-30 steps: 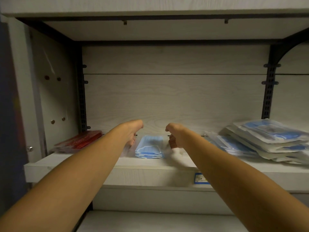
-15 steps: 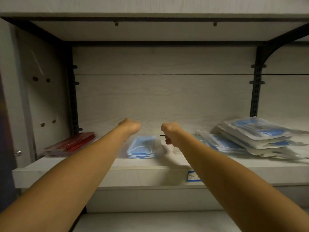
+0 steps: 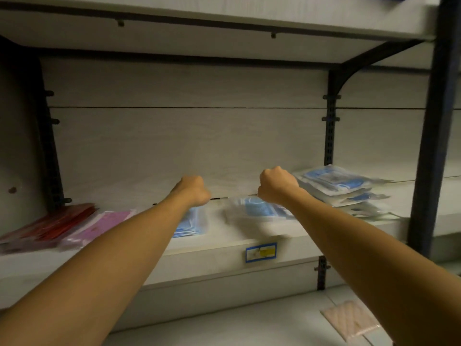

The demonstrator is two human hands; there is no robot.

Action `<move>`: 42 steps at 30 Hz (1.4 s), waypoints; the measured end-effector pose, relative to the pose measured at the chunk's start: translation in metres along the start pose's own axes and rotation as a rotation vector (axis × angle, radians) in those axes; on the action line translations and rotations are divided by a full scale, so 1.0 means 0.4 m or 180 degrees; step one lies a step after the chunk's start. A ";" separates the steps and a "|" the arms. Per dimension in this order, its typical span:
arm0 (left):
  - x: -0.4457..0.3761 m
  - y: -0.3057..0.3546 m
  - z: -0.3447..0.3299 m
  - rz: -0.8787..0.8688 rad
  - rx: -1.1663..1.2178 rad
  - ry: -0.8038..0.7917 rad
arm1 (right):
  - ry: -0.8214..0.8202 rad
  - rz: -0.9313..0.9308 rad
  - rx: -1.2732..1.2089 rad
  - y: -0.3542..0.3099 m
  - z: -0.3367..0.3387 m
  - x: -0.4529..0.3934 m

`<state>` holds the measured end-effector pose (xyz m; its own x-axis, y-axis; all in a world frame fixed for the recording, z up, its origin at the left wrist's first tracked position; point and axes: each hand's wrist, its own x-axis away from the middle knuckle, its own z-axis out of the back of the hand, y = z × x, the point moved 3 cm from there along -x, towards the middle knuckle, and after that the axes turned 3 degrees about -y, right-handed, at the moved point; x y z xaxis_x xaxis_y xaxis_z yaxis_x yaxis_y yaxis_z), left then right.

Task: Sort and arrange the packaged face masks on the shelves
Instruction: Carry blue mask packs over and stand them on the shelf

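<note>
On the middle shelf (image 3: 214, 248) lie packaged face masks. My left hand (image 3: 193, 189) is a fist at the far end of a blue mask pack (image 3: 193, 224), its curled fingers down on the wrapper. My right hand (image 3: 277, 183) is also curled, gripping the far edge of a second blue mask pack (image 3: 257, 208) that lies flat to the right. How the fingertips meet the wrappers is hidden behind both fists. A pile of blue mask packs (image 3: 336, 186) sits just right of my right hand. Red packs (image 3: 50, 226) and a pink pack (image 3: 104, 223) lie at the left.
A black shelf bracket (image 3: 330, 126) and a dark upright post (image 3: 429, 146) stand at the right. A blue-and-yellow price label (image 3: 260, 252) is on the shelf's front edge. A pale pink pack (image 3: 351, 320) lies on the lower shelf, bottom right.
The view has swung right and tilted. My hands have spread apart: the left stays at the blue pack, the right has gone right onto a second blue pack near the pile.
</note>
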<state>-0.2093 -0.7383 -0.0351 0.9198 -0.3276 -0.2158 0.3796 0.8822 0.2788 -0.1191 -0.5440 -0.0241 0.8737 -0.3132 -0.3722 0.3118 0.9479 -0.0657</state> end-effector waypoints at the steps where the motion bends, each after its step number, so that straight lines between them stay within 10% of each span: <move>1: -0.001 0.017 -0.008 -0.0053 -0.0035 -0.0045 | -0.0023 0.0033 0.0067 0.015 -0.002 0.002; 29: -0.022 0.288 -0.143 0.1180 -0.0204 -0.0345 | -0.0525 0.0887 0.0066 0.178 -0.122 -0.020; 35: -0.018 0.292 -0.131 0.1295 0.0705 -0.1023 | -0.0509 0.0878 0.0065 0.178 -0.122 -0.010; 42: -0.023 0.284 -0.156 0.1146 0.0910 -0.0624 | -0.0499 0.0840 0.0077 0.175 -0.121 -0.004</move>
<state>-0.1808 -0.6141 -0.0597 0.9884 -0.1010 0.1134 0.0214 0.8318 0.5546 -0.1165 -0.4743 -0.0729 0.9721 -0.0633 -0.2259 0.0735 0.9966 0.0370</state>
